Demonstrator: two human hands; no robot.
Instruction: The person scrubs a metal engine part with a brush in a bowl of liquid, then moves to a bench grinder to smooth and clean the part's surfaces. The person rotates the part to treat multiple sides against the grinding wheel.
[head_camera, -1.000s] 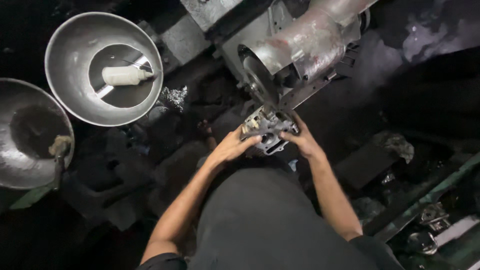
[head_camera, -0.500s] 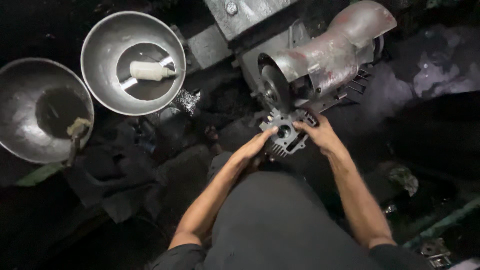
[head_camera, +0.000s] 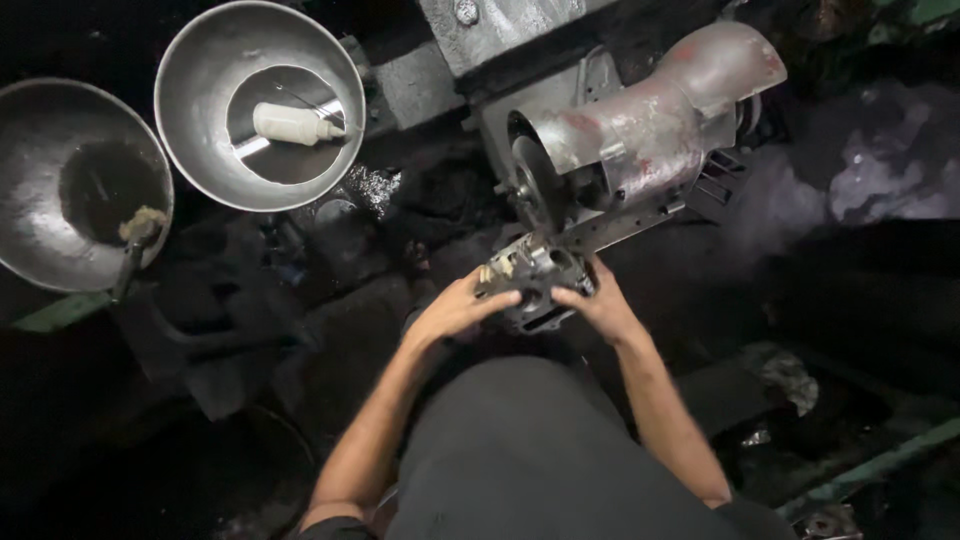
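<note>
We see both hands, left and right, gripping a metal casting, perhaps touching the grinding wheel; two steel bowls sit leftward.

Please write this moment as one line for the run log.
left hand: holds metal part | right hand: holds same part | part: at grinder wheel | nearby: two metal bowls, one with white bottle

Dim scene, light falling from above: glare flares off the two steel bowls and the grey machine housing. The floor sinks into near-black shadow, detail lost. Edges darken and soften; the forearms catch light, faintly blurred, and grain shows throughout.
</note>
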